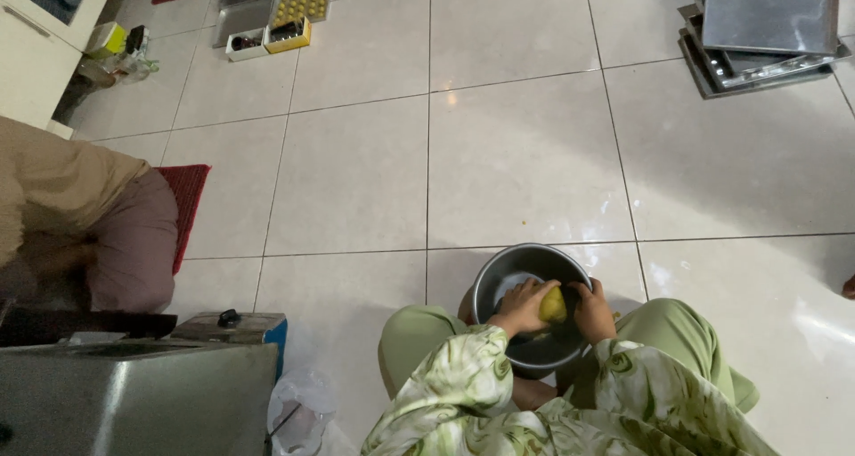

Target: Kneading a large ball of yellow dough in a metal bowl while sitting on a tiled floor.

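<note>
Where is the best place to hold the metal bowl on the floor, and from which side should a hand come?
Probably the far rim of the metal bowl, from above. The left hand and right hand press a yellow lump over the near side, and the knees flank it there. The far rim stands bare and open toward the tiled floor, so a hand could hook over it.

Yellow lump (553, 305) half-hidden between both hands (525, 305), kind unclear.
</note>
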